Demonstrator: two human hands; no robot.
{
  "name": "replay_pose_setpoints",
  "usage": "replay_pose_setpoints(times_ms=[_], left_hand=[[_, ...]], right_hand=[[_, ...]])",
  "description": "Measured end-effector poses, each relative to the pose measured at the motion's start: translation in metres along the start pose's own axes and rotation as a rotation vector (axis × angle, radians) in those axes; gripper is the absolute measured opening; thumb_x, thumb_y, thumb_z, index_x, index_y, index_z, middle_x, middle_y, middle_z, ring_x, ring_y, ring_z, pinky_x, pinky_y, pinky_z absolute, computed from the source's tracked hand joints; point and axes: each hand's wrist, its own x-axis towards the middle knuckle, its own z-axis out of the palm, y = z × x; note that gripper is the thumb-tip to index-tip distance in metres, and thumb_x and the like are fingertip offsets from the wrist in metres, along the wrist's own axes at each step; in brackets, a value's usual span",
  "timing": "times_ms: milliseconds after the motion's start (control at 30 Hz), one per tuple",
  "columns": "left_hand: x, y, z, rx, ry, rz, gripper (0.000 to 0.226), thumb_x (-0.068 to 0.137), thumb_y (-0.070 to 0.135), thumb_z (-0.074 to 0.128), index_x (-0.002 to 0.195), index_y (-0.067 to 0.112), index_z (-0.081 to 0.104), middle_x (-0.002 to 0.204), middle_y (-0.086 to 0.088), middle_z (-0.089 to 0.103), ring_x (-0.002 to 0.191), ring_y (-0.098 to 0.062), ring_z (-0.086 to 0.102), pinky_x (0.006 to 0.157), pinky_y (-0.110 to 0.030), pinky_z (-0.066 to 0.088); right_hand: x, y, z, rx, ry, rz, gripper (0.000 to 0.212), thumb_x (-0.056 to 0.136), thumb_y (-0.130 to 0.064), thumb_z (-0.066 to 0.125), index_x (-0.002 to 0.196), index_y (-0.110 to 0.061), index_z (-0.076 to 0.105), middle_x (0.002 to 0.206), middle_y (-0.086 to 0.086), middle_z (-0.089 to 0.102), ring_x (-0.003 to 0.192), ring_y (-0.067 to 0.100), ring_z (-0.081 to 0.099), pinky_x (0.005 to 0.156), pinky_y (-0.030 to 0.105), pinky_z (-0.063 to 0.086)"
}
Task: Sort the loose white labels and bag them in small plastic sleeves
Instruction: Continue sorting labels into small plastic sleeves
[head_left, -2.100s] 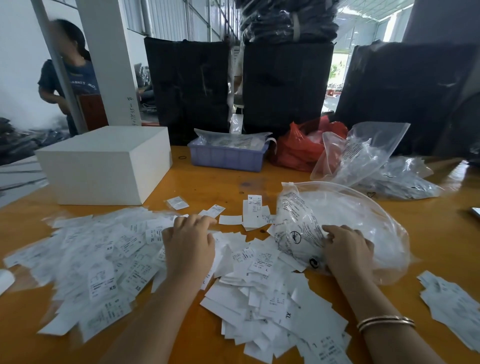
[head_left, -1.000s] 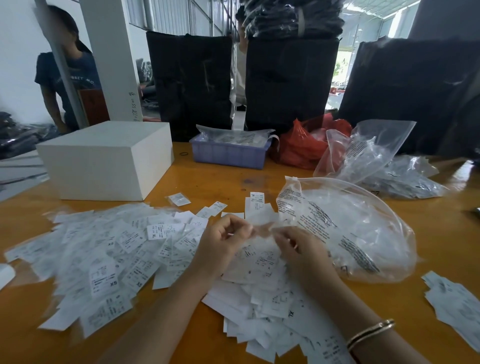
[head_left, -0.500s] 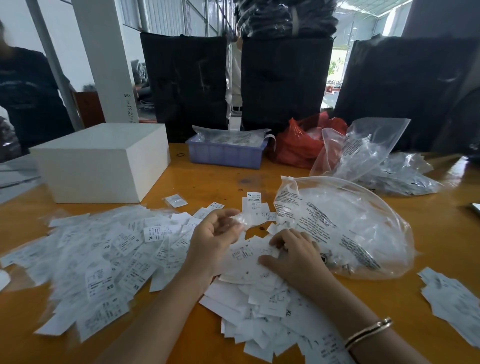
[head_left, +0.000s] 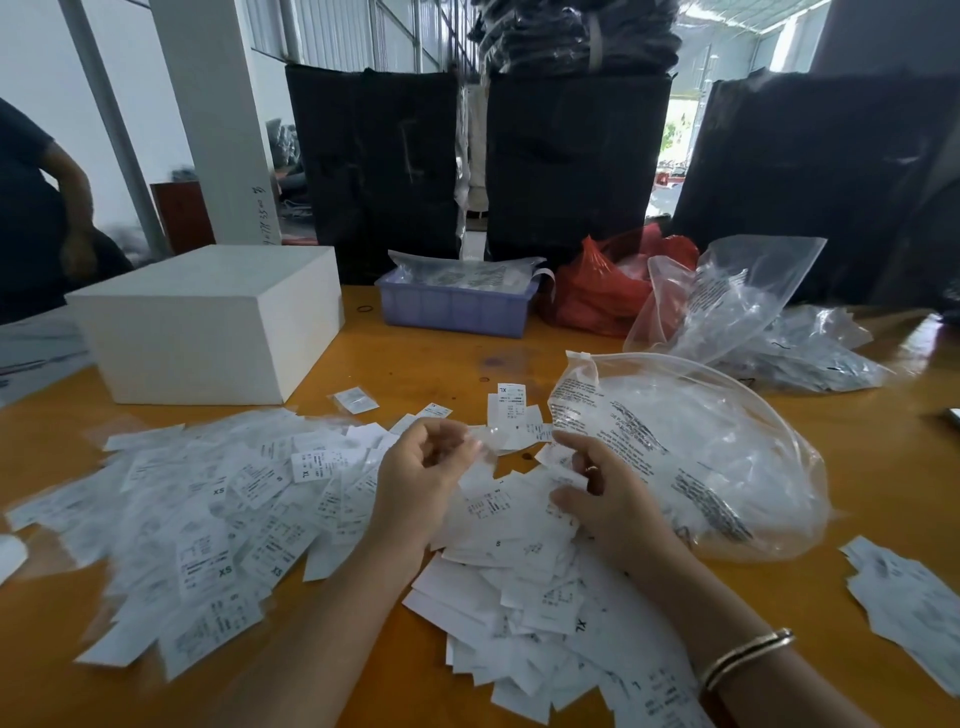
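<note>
Both hands hang just above the middle of the glossy orange-brown wooden counter (head_left: 519, 358). The left hand (head_left: 421, 478) has its fingers curled and pinches a small clear plastic sleeve (head_left: 485, 439) at the fingertips. The right hand (head_left: 608, 493) has its fingers bent around a small white paper label (head_left: 563, 470); a gold bangle (head_left: 743, 657) sits on that wrist.

Under and in front of both hands lies a heap of loose white printed labels (head_left: 514, 587), some marked S, XL or L. To the left spreads a wider layer of labels in clear sleeves (head_left: 208, 519), several marked XS. A smaller pile of labels (head_left: 909, 603) lies at the right edge of the counter.

Just right of the right hand sits a large clear zip bag with black print (head_left: 701, 457), holding more clear plastic. Behind it are another upright clear bag (head_left: 727, 301), a red plastic bag (head_left: 597, 291) and a lilac plastic tray (head_left: 452, 306). A white rectangular box (head_left: 208, 322) stands at the rear left.
</note>
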Motion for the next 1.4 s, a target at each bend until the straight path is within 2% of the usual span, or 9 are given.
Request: replay_pose_setpoints(times_ms=[67,200,367,567,733,967,1167,1267,1400], left_hand=[[-0.001,0.000,0.000,0.058,-0.022,0.051,0.007,0.089,0.023,0.063,0.087,0.029,0.066,0.075,0.021,0.065,0.075,0.005,0.058,0.061,-0.006,0.045],[-0.002,0.001,0.000,0.147,-0.062,0.147,0.021,0.092,0.015,0.057,0.088,0.035,0.065,0.089,0.020,0.065,0.085,0.007,0.057,0.065,-0.005,0.046],[-0.002,0.002,0.001,0.227,-0.079,0.193,0.031,0.086,0.021,0.068,0.106,0.038,0.052,0.082,0.013,0.063,0.079,0.007,0.059,0.062,-0.004,0.046],[-0.007,0.004,0.001,0.362,-0.131,0.366,0.032,0.082,0.032,0.069,0.109,0.031,0.052,0.078,0.014,0.063,0.076,-0.003,0.064,0.069,-0.009,0.051],[-0.009,0.002,0.002,0.426,-0.245,0.436,0.039,0.082,0.031,0.071,0.117,0.027,0.053,0.079,0.018,0.061,0.082,0.002,0.059,0.073,-0.010,0.049],[-0.010,0.002,0.004,0.436,-0.280,0.467,0.041,0.081,0.032,0.072,0.117,0.022,0.055,0.078,0.024,0.056,0.087,0.003,0.057,0.072,-0.006,0.048],[-0.011,0.005,0.000,0.403,-0.267,0.452,0.037,0.078,0.019,0.076,0.107,0.029,0.055,0.077,0.022,0.060,0.084,0.007,0.059,0.071,-0.003,0.045],[-0.011,0.006,-0.001,0.369,-0.262,0.452,0.034,0.078,0.014,0.075,0.097,0.035,0.056,0.079,0.024,0.061,0.086,0.010,0.059,0.071,-0.003,0.044],[-0.010,0.005,0.002,0.339,-0.287,0.406,0.015,0.080,0.014,0.073,0.090,0.024,0.066,0.083,0.030,0.059,0.086,0.012,0.059,0.068,-0.002,0.044]], right_hand=[[0.001,0.000,0.001,0.143,0.041,0.018,0.063,0.085,-0.002,0.065,0.128,-0.043,0.045,0.113,-0.010,0.053,0.092,0.014,0.060,0.071,0.022,0.056],[0.002,-0.001,0.003,0.249,0.110,-0.018,0.070,0.083,-0.001,0.067,0.132,-0.042,0.041,0.110,-0.020,0.058,0.092,0.009,0.059,0.070,0.016,0.052],[-0.003,-0.007,0.001,0.480,0.097,0.028,0.027,0.085,-0.004,0.065,0.088,-0.030,0.073,0.091,0.000,0.073,0.087,0.022,0.069,0.077,0.038,0.058],[-0.008,-0.013,0.003,0.641,0.165,-0.045,0.002,0.073,-0.022,0.071,0.073,-0.022,0.069,0.082,0.005,0.072,0.080,0.021,0.067,0.072,0.029,0.056],[-0.013,-0.018,0.011,0.642,0.137,-0.135,0.021,0.075,-0.026,0.066,0.087,-0.010,0.060,0.084,0.004,0.072,0.079,0.016,0.068,0.066,0.019,0.053],[-0.008,-0.014,0.013,0.422,0.152,-0.211,0.009,0.086,-0.015,0.064,0.080,-0.018,0.058,0.071,-0.008,0.063,0.062,0.001,0.054,0.056,0.014,0.044],[-0.004,-0.008,0.005,0.300,0.126,-0.223,0.011,0.087,-0.015,0.063,0.079,-0.019,0.058,0.082,-0.004,0.065,0.079,0.014,0.060,0.069,0.030,0.051],[-0.005,-0.010,0.003,0.219,0.099,-0.289,0.012,0.090,-0.010,0.059,0.082,-0.019,0.059,0.083,-0.008,0.064,0.079,0.011,0.059,0.070,0.024,0.050],[-0.008,-0.010,0.007,0.151,0.067,-0.272,0.015,0.093,-0.007,0.054,0.090,-0.021,0.059,0.087,-0.003,0.064,0.082,0.013,0.060,0.073,0.030,0.049]])
